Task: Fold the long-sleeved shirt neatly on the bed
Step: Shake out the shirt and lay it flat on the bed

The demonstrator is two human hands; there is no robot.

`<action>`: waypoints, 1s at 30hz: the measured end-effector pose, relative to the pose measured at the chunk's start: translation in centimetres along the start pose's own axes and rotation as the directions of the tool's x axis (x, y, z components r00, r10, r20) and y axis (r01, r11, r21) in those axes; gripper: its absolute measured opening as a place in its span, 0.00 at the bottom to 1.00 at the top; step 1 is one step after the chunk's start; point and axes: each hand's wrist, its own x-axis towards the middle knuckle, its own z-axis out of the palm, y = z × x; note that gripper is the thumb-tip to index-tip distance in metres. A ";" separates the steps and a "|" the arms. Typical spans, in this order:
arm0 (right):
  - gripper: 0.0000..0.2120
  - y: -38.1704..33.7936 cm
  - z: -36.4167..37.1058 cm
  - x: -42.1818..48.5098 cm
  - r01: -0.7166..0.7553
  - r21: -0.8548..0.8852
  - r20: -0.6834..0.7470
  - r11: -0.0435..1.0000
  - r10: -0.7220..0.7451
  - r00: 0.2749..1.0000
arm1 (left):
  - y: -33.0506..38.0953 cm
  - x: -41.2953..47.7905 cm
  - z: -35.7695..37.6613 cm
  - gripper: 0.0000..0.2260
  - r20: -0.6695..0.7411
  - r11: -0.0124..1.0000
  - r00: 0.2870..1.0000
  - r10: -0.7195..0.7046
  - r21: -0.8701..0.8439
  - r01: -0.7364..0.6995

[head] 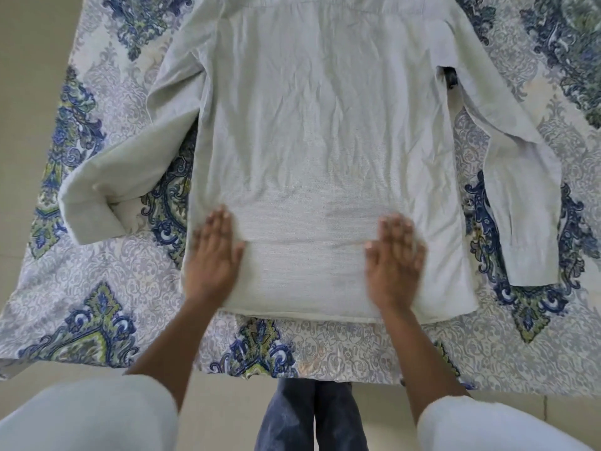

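Observation:
A pale long-sleeved shirt (322, 141) lies spread flat, back side up, on the bed with its hem toward me. Its left sleeve (130, 177) bends outward and down, with the cuff doubled over. The right sleeve (520, 196) runs down along the body, apart from it. My left hand (213, 255) rests flat, fingers together, on the lower left of the shirt's body. On the lower right, my right hand (395, 258) presses flat in the same way and looks blurred. Neither hand grips any cloth. The collar end is cut off at the top.
The bed cover (97, 288) is white with blue and green ornaments; its near edge hangs just in front of my legs (312, 418). Beige floor (22, 92) shows at the left and below. A small dark item (451, 78) peeks out under the right armpit.

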 end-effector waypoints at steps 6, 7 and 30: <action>0.26 -7.2 -0.9 2.8 0.136 0.120 -0.090 0.983 -0.125 0.988 | 6.1 4.7 -1.9 0.30 -0.049 0.995 0.997 0.055 -0.080 -0.058; 0.26 -9.0 -0.7 3.6 0.255 0.115 -0.076 0.960 -0.248 0.966 | 7.6 6.2 -2.0 0.30 -0.045 0.987 0.990 0.131 -0.083 -0.135; 0.28 -3.3 -4.6 26.9 -0.002 0.001 -0.055 1.000 0.002 0.998 | 3.3 25.3 -6.2 0.30 -0.118 0.988 0.985 -0.129 -0.104 0.117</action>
